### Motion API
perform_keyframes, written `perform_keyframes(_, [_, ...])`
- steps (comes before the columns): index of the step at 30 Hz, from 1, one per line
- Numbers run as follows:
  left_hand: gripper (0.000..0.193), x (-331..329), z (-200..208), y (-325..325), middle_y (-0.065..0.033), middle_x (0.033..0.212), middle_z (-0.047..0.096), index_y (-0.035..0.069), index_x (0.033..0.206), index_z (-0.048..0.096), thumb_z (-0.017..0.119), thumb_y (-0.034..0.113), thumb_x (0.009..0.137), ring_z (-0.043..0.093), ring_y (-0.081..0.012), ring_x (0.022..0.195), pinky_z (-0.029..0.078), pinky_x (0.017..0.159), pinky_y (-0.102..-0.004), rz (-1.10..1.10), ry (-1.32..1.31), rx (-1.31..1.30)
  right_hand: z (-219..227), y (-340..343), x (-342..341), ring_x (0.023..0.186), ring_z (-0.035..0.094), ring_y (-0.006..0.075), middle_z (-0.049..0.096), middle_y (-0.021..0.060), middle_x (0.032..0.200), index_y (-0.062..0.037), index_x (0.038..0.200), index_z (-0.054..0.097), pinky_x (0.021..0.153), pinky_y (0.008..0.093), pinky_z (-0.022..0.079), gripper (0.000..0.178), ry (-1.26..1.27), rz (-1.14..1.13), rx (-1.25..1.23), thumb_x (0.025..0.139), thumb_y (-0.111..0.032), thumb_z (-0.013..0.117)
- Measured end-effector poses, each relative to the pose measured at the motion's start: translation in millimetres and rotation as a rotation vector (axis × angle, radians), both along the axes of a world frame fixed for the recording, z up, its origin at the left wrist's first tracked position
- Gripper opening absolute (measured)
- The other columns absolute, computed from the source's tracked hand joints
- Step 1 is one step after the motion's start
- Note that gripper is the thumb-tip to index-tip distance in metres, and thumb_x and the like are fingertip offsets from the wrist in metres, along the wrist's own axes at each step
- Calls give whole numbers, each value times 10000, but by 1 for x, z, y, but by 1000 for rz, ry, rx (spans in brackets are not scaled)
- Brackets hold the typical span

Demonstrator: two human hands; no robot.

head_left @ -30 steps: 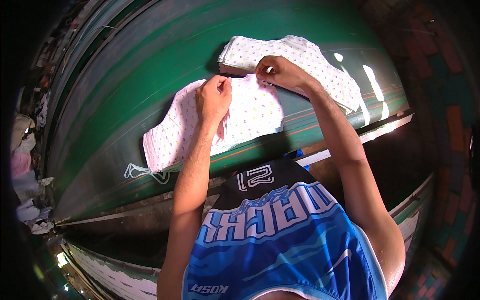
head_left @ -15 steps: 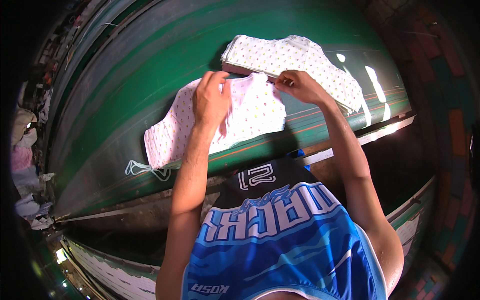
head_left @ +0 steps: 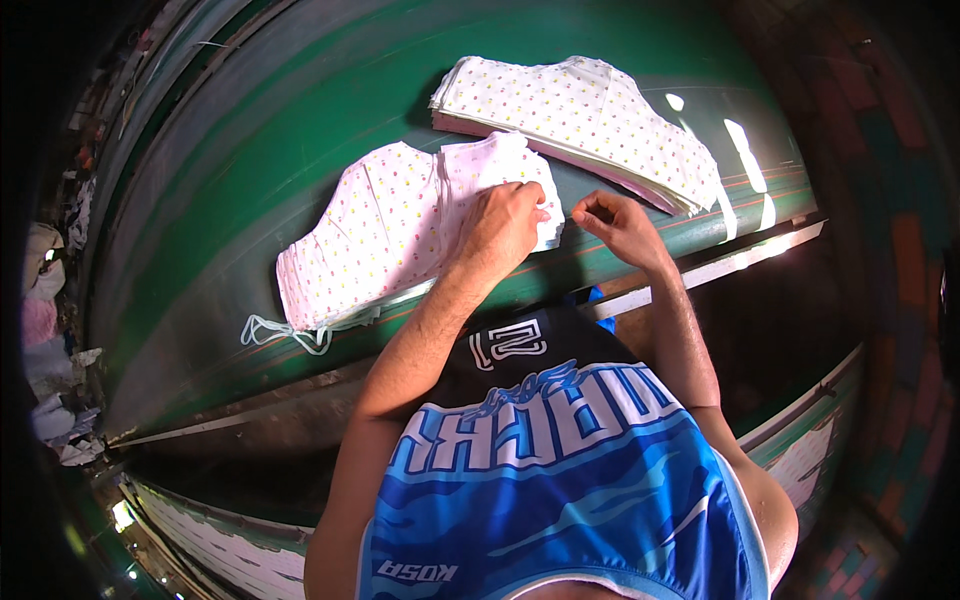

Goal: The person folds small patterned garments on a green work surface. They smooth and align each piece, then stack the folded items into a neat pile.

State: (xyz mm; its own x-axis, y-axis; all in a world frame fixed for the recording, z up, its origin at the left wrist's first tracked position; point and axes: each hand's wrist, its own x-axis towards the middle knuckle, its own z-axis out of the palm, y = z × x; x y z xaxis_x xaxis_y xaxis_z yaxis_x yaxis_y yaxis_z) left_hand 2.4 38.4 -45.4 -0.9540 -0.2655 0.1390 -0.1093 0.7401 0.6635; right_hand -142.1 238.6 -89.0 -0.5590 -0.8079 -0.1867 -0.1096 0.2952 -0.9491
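A stack of white cut fabric pieces [head_left: 370,235] with small coloured dots lies on the green table in front of me. My left hand [head_left: 505,225] is over its right end, fingers curled against the cloth; whether a fold is pinched in them is hidden. Just off the stack's right edge, my right hand [head_left: 622,228] is raised with thumb and fingertips pressed together. Anything between those fingertips is too small to make out. Behind, a second stack of dotted fabric pieces [head_left: 580,110] slants down toward the right, its layered edges showing.
Pale cloth ties [head_left: 290,333] trail from the near stack's left corner. The green tabletop [head_left: 260,170] curves around both stacks, with bright sun patches at right. Its front edge [head_left: 720,265] runs close before me. Scraps of cloth [head_left: 55,380] are heaped at far left.
My left hand has slid right and nearer across the near stack, uncovering its middle. My right hand has drawn back toward me from the gap between the stacks.
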Motion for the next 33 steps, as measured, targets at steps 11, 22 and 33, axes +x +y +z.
perform_keyframes(11, [178, 4, 6, -8, -228, 993, 797, 8, 1152, 707, 719, 5, 975, 787, -399, 952, 622, 822, -499, -32, -51, 63, 5, -23, 18, 800, 585, 74, 716, 4, 874, -9, 1080, 762, 704, 303, 490, 362, -44, 23, 2, 1014, -358, 832])
perform_keyframes(22, [210, 5, 9, -6, -233, 989, 788, 25, 1197, 710, 656, 24, 994, 767, -439, 944, 615, 834, -530, -26, -21, -26, -2, -27, 16, 776, 501, 59, 631, -41, 837, -7, 1042, 723, 677, 279, 425, 329, -85, -2, -126, 1078, -332, 758])
perform_keyframes(33, [215, 5, 4, -9, -183, 1121, 716, 11, 1167, 733, 594, -33, 1008, 726, -396, 998, 588, 891, -477, -62, 149, -39, -8, -20, 14, 751, 578, 117, 688, 44, 819, -12, 1055, 753, 664, 342, 472, 308, -3, -13, 148, 1011, -315, 781])
